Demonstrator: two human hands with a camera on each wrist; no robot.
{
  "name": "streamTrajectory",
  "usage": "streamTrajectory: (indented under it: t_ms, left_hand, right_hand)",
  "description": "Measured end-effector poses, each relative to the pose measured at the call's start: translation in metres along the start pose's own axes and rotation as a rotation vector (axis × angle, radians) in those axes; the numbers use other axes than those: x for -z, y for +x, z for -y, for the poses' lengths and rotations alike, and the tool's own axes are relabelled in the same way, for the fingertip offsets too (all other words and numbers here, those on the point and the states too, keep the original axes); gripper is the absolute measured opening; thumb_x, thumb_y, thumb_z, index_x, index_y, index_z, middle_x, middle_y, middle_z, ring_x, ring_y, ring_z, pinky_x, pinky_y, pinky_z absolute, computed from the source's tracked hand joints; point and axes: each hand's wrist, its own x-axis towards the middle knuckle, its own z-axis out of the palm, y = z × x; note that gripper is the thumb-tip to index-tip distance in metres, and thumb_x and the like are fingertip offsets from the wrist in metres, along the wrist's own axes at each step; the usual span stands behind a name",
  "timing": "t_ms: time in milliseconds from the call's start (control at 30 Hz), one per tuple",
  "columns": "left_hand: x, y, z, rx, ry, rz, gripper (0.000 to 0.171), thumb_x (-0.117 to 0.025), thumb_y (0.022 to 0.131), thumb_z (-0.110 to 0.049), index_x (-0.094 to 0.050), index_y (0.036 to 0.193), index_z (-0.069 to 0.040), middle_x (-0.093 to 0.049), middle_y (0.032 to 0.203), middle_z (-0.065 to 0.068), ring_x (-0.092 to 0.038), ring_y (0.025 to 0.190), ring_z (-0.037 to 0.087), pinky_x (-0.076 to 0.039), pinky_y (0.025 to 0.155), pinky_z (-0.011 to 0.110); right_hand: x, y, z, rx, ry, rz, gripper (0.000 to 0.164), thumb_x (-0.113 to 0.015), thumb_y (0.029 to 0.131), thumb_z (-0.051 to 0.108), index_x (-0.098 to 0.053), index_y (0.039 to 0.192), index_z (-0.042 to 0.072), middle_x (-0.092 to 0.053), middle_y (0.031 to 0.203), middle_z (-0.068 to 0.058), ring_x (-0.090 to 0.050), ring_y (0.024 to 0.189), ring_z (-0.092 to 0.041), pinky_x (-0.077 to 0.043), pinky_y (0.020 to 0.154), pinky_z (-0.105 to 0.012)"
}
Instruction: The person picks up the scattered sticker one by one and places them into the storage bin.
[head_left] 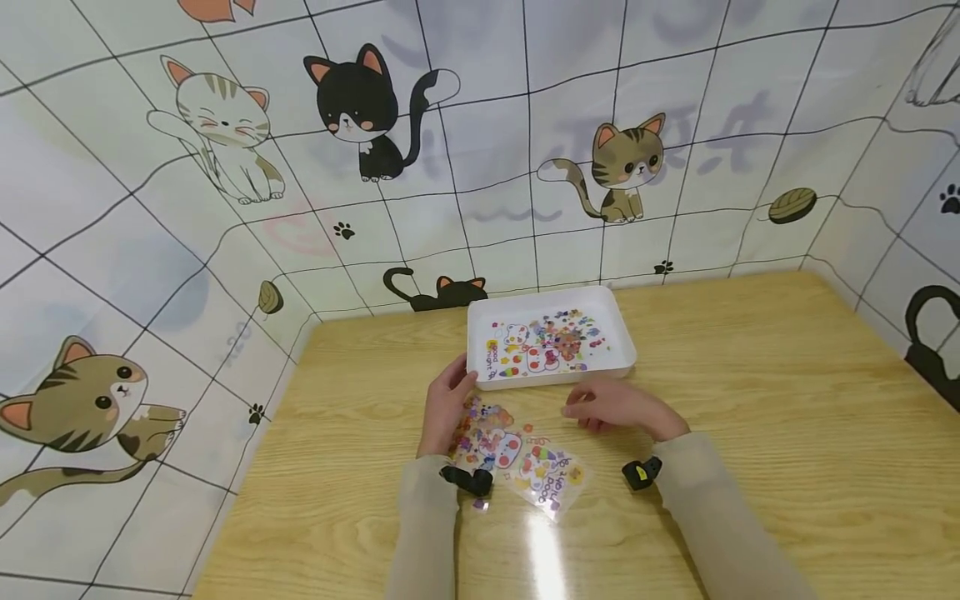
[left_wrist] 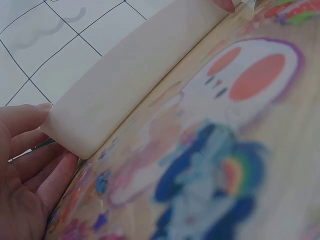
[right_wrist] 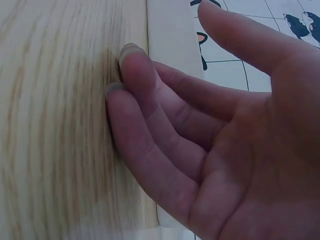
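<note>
Table [head_left: 787,417]: yellow-brown wood grain, with a white glare [head_left: 546,554] on its near part.
Backdrop [head_left: 495,158]: white with black grid lines, rising beyond the far, left and right edges.
Black-and-white cat [head_left: 357,96]: printed high above the far edge, left half.
Striped cat [head_left: 628,162]: above the far edge, right half.
Yarn ball [head_left: 792,205]: above the far right corner.

tray [head_left: 555,381]: white | sticker sheets [head_left: 542,477]: multicoloured | tabletop [head_left: 337,433]: yellowish woodgrain | backdrop [head_left: 491,142]: white, black grid, cats
</note>
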Motion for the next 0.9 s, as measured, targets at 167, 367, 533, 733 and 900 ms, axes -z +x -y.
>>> streamTrajectory:
  t_ms: [167,367,533,733,900]
  left_hand:
    - [0.0,0.0,0.002,-0.008,0.001,-0.003,0.042,-0.053,0.089,-0.033,-0.048,0.13,-0.023,-0.051,0.126,-0.006,-0.044,0.115,0.008,-0.034,0.098,0.035]
    - [0.0,0.001,0.0,-0.004,0.017,-0.009,0.039,-0.053,0.089,-0.033,-0.05,0.128,-0.027,-0.052,0.123,-0.01,-0.044,0.114,0.007,-0.034,0.098,0.035]
    - [0.001,0.003,-0.001,-0.013,0.012,-0.006,0.041,-0.053,0.089,-0.033,-0.048,0.129,-0.025,-0.051,0.125,-0.007,-0.044,0.115,0.009,-0.034,0.098,0.036]
    - [0.002,0.003,-0.001,-0.043,0.014,0.001,0.042,-0.053,0.089,-0.032,-0.048,0.13,-0.023,-0.05,0.126,-0.005,-0.044,0.116,0.011,-0.035,0.097,0.037]
    - [0.002,0.003,0.002,-0.029,0.012,0.001,0.04,-0.053,0.09,-0.032,-0.048,0.129,-0.026,-0.051,0.124,-0.009,-0.044,0.115,0.009,-0.034,0.098,0.036]
  right_hand:
    - [-0.004,-0.001,0.005,-0.049,-0.05,0.005,0.031,-0.061,0.083,0.036,-0.062,0.091,0.006,-0.06,0.074,-0.009,-0.058,0.063,-0.02,-0.05,0.056,-0.032]
    - [-0.007,-0.002,0.012,-0.102,-0.084,-0.003,0.029,-0.061,0.084,0.033,-0.063,0.088,0.005,-0.059,0.073,-0.008,-0.057,0.063,-0.019,-0.05,0.056,-0.031]
    - [-0.011,0.0,0.017,-0.105,-0.118,0.0,0.027,-0.062,0.082,0.034,-0.063,0.083,0.006,-0.059,0.071,-0.007,-0.057,0.062,-0.018,-0.05,0.056,-0.031]
    - [-0.022,0.002,0.022,-0.047,-0.199,-0.016,0.047,-0.069,0.076,0.034,-0.056,0.112,0.006,-0.055,0.078,-0.005,-0.052,0.062,-0.017,-0.044,0.056,-0.03]
    - [-0.035,0.004,0.024,0.005,-0.415,-0.022,0.083,-0.072,0.07,0.043,-0.037,0.136,0.007,-0.047,0.105,-0.007,-0.048,0.086,-0.015,-0.044,0.076,-0.033]
